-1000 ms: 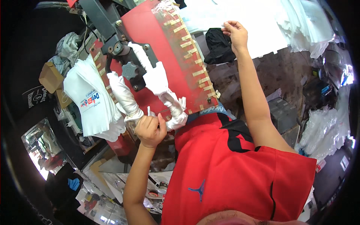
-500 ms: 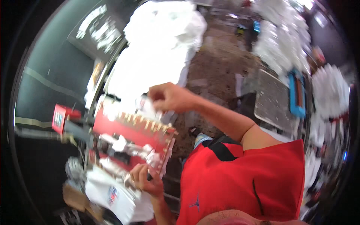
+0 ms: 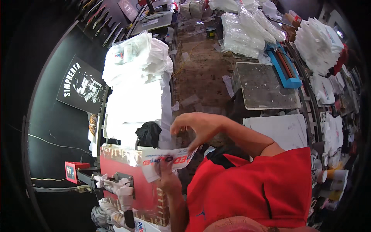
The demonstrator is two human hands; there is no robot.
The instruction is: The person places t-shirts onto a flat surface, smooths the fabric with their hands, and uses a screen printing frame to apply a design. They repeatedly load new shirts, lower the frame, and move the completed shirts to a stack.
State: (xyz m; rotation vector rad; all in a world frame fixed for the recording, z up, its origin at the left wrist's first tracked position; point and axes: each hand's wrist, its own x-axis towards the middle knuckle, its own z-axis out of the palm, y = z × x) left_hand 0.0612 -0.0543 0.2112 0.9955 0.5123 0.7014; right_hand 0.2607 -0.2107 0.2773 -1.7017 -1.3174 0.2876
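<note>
My left hand point(image 3: 169, 177) grips a strip of white printed sheets point(image 3: 148, 164) with red and blue lettering; whether it is one sheet or several I cannot tell. Above the strip's right end, my right hand point(image 3: 197, 125) is curved open, fingers apart from the thumb. That thumb is at the strip's edge, perhaps touching it. Below and left of the strip lies the red plate point(image 3: 148, 193) of a heat press, taped along its edges. White cloth wraps the press handle point(image 3: 119, 189). A crumpled black cloth point(image 3: 148, 133) sits just beyond the plate.
Brightly lit white fabric point(image 3: 133, 102) stretches past the press, with a white pile point(image 3: 139, 58) at its far end. To the right are a worn grey board point(image 3: 266, 87), a blue-framed device point(image 3: 284, 67) and plastic-wrapped bundles point(image 3: 239, 36). A red control box point(image 3: 75, 171) stands left.
My view has turned and steadied. The right hand has come from over the white fabric to beside the left hand. The printed strip now shows clearly in the left hand.
</note>
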